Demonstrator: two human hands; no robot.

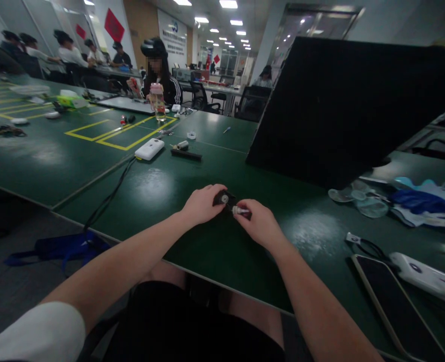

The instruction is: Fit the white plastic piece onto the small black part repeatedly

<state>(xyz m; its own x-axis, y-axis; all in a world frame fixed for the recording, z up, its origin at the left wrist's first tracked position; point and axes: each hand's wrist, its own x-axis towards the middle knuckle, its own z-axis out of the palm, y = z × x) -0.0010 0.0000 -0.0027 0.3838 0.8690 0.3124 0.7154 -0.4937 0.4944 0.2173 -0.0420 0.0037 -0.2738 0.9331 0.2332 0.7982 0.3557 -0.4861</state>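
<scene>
Close together over the green table [207, 251], both of my hands work on small parts. My left hand [203, 203] is closed around a small dark part with a round pale disc [224, 199] on its face. Between the thumb and fingers of my right hand [262, 221] is a small piece with a pale end and a dark reddish body [241, 211]. Its pale end points toward the dark part; whether the two touch I cannot tell. My fingertips cover some of both pieces, and their exact kind is too small to make out.
A large black panel [331, 110] leans at the right. Clear fan blades [361, 196], a phone [399, 306] and a white power bank [426, 276] lie right. Ahead are another white power bank [149, 149] and a black bar [186, 154]. A person [156, 70] sits opposite.
</scene>
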